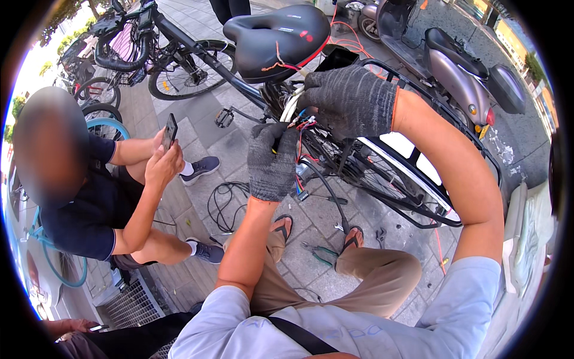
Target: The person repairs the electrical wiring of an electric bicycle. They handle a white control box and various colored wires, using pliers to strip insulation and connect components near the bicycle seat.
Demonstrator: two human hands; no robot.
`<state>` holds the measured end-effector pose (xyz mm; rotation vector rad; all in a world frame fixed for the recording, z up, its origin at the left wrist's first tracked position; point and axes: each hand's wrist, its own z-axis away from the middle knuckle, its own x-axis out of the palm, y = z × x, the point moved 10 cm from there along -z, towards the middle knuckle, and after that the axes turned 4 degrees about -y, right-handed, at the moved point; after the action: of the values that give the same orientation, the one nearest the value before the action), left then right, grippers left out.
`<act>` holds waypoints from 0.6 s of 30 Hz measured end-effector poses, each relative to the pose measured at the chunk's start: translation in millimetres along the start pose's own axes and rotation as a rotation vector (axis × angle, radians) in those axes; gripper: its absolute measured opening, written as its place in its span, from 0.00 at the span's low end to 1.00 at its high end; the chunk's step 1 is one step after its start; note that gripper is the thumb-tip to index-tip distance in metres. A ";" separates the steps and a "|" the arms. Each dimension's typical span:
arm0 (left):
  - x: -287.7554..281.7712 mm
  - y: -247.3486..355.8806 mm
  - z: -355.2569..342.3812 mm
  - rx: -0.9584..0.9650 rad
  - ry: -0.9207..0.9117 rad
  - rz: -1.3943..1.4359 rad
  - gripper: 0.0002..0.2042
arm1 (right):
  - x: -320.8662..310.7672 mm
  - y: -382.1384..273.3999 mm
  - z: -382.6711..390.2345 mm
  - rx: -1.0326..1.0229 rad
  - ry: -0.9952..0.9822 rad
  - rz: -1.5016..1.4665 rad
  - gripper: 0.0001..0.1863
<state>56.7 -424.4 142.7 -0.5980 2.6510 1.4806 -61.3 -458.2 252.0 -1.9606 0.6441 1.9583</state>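
Observation:
Both my hands wear dark grey knit gloves and meet at a bundle of white and black wires [290, 106] below the bicycle saddle [280, 42]. My right hand [350, 102] is closed on the bundle from the right, its fingertips partly hidden. Lower and to the left, my left hand [272, 160] has its fingers curled and pinched at the wire ends. Thin coloured wires with small connectors [306, 124] stick out between the hands. Red wires and a multi-coloured plug [303, 195] hang beneath. The electric bicycle's rear rack [412, 173] lies to the right of my hands.
Green-handled pliers [321, 253], a wrench [381, 237] and a coiled black cable [222, 206] lie on the paving by my feet. At left a seated person [78, 179] holds a phone [170, 131]. A scooter [460, 78] stands at upper right, near orange cord [353, 40].

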 end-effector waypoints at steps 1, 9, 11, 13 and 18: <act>0.9 0.6 -0.6 -0.030 -0.012 0.023 0.09 | -2.5 0.2 2.1 -0.006 0.022 -0.015 0.11; 4.6 -7.0 -3.0 -0.037 -0.121 0.118 0.11 | -8.2 -0.4 8.8 0.012 0.091 -0.140 0.14; 7.0 -7.6 -2.2 0.036 -0.101 0.154 0.11 | -8.3 -1.2 10.8 -0.020 0.085 -0.109 0.15; 10.4 -7.5 1.2 0.091 -0.086 0.257 0.11 | -14.2 -6.4 17.6 -0.042 0.103 -0.109 0.17; 8.2 -7.0 2.3 0.135 -0.080 0.213 0.12 | -55.5 -32.1 46.1 0.177 0.307 0.018 0.14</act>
<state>51.3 -428.2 134.0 -0.2480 2.7942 1.3238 -83.2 -401.6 302.4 -2.1645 0.8807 1.5597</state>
